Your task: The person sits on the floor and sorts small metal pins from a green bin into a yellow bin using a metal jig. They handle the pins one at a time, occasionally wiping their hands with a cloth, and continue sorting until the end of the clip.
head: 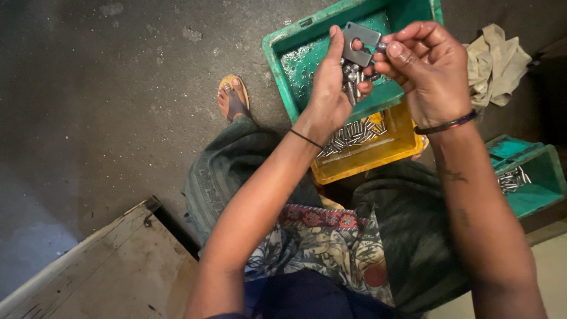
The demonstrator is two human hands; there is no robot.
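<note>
Dark concrete floor; metal plate [358,42] pinched in left hand [331,88] grip, right hand [428,68] grip holding pin [381,45].

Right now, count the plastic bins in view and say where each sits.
3. A green bin lies under the hands at top centre, a yellow bin just below it by the lap, and a second green bin at the right edge. More may sit beyond the picture's edge.

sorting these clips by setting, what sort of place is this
Probably a small workshop or parts-assembly spot, worked seated at floor level. A green bin and a yellow tray hold small metal pins, the left hand holds a flat metal plate, and the concrete floor is bare.
</note>
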